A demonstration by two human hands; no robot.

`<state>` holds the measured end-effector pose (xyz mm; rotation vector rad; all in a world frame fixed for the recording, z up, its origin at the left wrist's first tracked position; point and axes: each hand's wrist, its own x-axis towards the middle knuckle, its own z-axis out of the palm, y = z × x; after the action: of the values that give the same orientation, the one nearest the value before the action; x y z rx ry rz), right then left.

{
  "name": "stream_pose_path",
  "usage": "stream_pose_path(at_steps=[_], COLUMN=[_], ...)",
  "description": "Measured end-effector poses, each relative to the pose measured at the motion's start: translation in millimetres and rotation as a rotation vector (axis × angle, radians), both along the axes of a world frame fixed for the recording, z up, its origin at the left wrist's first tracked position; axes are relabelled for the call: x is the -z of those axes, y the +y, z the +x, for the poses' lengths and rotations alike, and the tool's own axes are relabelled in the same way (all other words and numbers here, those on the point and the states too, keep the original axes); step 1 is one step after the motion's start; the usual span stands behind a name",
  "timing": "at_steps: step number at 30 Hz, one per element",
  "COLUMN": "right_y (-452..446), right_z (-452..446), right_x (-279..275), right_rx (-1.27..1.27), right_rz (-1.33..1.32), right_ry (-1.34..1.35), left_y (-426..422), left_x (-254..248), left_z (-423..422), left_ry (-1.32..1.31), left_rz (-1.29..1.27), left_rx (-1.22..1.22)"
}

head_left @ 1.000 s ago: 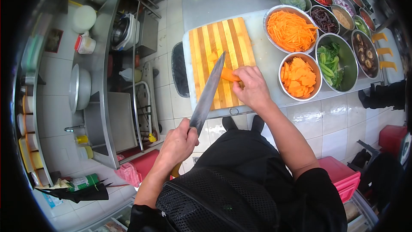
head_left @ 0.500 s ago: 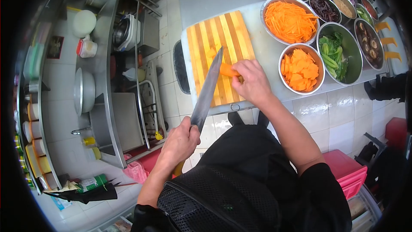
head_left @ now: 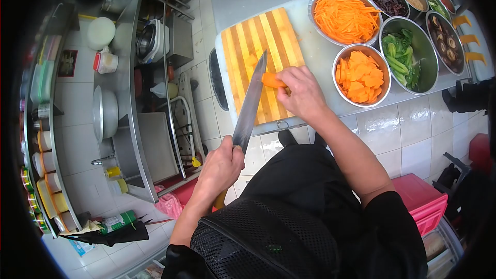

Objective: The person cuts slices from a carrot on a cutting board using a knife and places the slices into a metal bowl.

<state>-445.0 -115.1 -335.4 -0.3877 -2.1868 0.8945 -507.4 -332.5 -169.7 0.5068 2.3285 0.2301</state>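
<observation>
My left hand [head_left: 219, 168] is closed around the handle of a large kitchen knife [head_left: 249, 104], its long blade pointing away from me over a striped wooden cutting board [head_left: 240, 46]. In my right hand [head_left: 300, 92], the fingers grip a peeled carrot piece [head_left: 270, 80] above the board. The carrot's free end lies right beside the blade; whether they touch I cannot tell. A few small orange pieces [head_left: 251, 60] lie on the board, left of the knife tip.
Right of the board stand bowls of carrot slices [head_left: 360, 77], carrot shreds [head_left: 345, 18], green vegetables [head_left: 400, 62] and mushrooms [head_left: 445, 46]. Several smaller ingredient bowls fill the far right corner. At left are a metal sink [head_left: 150, 147] and shelving. A pink bin [head_left: 416, 201] stands at lower right.
The view has shifted slightly, so the board and bowls sit a little higher in the picture. Both hands keep their holds, with the knife and carrot in nearly the same places.
</observation>
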Motion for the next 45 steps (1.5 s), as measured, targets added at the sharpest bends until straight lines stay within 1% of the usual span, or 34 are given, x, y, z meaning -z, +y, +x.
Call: stream_pose_path(at_steps=[7,10,13,26,45], right_y=[-1,-1,-1,-1,0], right_z=[0,-1,-1,0,0], right_x=[0,1,2,0,-2], right_rx=[0.007,0.012,0.024,0.004,-0.002], right_rz=[-0.003,-0.003,0.0,-0.003,0.003], right_ry=[-0.012,0.016,0.029,-0.034,-0.039], left_y=[3,-7,-9,-11,-13], left_x=[-2,3,0,6,7], left_z=[1,2,4,-1,-5], left_ry=[-0.008,0.006,-0.036,-0.091,-0.16], left_rz=[-0.019,0.054,0.082,0.086,0.095], left_rx=[-0.028,-0.023,-0.147,-0.153,-0.161])
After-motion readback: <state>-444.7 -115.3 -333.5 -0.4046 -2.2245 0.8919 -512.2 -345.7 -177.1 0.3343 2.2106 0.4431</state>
